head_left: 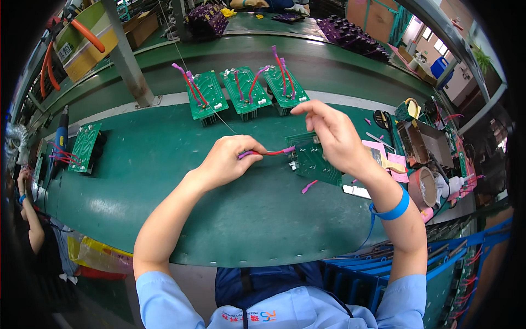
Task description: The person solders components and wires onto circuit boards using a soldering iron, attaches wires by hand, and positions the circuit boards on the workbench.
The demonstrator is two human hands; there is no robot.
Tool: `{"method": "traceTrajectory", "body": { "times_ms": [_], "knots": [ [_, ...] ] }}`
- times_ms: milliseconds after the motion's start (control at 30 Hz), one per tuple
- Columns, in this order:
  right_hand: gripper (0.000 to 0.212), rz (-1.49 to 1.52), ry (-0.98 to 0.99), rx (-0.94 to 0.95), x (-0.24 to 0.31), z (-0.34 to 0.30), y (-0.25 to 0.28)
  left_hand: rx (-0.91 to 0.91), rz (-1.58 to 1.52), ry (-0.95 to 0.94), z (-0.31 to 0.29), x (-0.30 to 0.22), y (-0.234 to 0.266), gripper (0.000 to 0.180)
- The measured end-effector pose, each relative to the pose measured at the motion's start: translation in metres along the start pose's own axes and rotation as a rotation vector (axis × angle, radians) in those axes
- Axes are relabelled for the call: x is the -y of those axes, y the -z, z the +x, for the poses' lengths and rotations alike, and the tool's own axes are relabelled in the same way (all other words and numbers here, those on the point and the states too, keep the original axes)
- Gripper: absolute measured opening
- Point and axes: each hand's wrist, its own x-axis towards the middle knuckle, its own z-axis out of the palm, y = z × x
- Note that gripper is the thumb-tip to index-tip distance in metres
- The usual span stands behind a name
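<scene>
My left hand [227,160] is closed, pinching the purple-sleeved end of a red wire [276,153]. From there the wire runs right to a green circuit board [319,164], which sits tilted on the green bench top. Over that board's far right part is my right hand [334,134], its index finger stretched left and the thumb apart from it; no object shows between them. Part of the board is hidden under this hand. A loose purple sleeve [309,186] lies just in front of the board. My right wrist wears a blue strap [395,205].
Three green boards with red wires, among them a middle board [245,93], line the bench's far edge. Another board [86,147] and a blue-handled tool [61,131] are at the left. A tape roll [422,187] and a box [424,142] stand right. A person's arm [34,219] shows far left.
</scene>
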Motion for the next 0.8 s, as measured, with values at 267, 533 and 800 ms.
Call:
{"method": "traceTrajectory", "body": {
  "times_ms": [267,533,800],
  "knots": [
    [0.026,-0.01,0.066,0.07,0.004,0.004,-0.001,-0.064,-0.216,-0.053,0.033,-0.014,-0.004,0.03],
    [0.024,-0.124,0.275,-0.057,0.01,0.005,-0.002,-0.011,-0.141,-0.172,0.044,-0.027,-0.014,0.016],
    [0.015,-0.15,0.017,-0.12,-0.029,-0.027,0.02,-0.335,-0.165,0.066,0.008,-0.018,-0.004,0.012]
  ]
}}
